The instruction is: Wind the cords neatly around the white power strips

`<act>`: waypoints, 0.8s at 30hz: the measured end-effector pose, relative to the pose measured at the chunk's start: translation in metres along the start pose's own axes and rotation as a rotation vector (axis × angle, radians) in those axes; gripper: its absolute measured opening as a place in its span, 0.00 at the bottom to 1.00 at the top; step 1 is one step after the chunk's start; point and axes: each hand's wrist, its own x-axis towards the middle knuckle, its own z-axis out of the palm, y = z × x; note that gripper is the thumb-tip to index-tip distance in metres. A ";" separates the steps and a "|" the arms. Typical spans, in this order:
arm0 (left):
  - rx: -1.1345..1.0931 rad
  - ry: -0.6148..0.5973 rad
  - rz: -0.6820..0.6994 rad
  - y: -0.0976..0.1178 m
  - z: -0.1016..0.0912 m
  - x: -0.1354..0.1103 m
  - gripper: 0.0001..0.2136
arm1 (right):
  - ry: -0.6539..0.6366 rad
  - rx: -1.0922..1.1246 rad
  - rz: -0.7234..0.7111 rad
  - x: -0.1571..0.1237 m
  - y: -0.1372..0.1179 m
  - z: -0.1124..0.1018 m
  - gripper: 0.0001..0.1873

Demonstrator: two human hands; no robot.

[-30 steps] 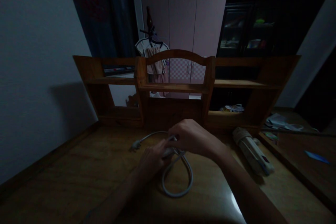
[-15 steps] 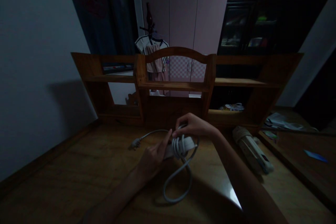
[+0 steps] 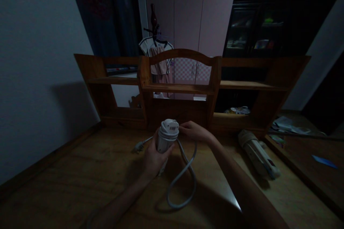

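Note:
My left hand [image 3: 156, 157] is wrapped around a white power strip [image 3: 164, 144], tilted with its labelled end facing up and away from me. Several turns of its white cord [image 3: 194, 182] circle that upper end. Beside the wrapped end, my right hand [image 3: 195, 131] pinches the cord with its fingertips. A slack loop of cord hangs below and rests on the wooden tabletop. Left of my left hand lies the cord's plug [image 3: 139, 146], on the table.
Further right on the table [image 3: 80, 175] lies a second white power strip [image 3: 260, 157] with cord around its far end. A wooden shelf unit [image 3: 177, 87] stands along the back edge. A wall [image 3: 40, 78] borders the left side.
My left hand has turned the power strip from lying sideways to more upright, its end now showing. My right hand has shifted from over the coils to their right side.

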 end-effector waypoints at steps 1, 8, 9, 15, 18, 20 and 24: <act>-0.043 -0.005 -0.024 -0.001 0.000 0.002 0.30 | 0.040 -0.054 -0.006 0.001 -0.002 0.005 0.27; -0.343 -0.120 -0.361 -0.012 -0.007 0.012 0.21 | 0.106 -0.325 -0.040 -0.005 -0.024 0.025 0.36; -0.392 -0.142 -0.405 -0.013 -0.007 0.012 0.21 | 0.096 -0.366 -0.059 -0.006 -0.026 0.026 0.37; -0.420 -0.186 -0.437 -0.018 -0.005 0.011 0.20 | 0.134 -0.678 -0.034 -0.012 -0.029 0.025 0.37; -0.391 -0.224 -0.426 -0.019 -0.005 0.011 0.20 | 0.137 -0.713 -0.036 -0.012 -0.028 0.022 0.36; -0.370 -0.246 -0.404 -0.021 -0.004 0.010 0.19 | 0.140 -0.702 -0.061 -0.011 -0.027 0.021 0.35; -0.275 -0.205 -0.358 -0.023 -0.003 0.011 0.20 | 0.152 -0.669 -0.103 -0.010 -0.025 0.019 0.35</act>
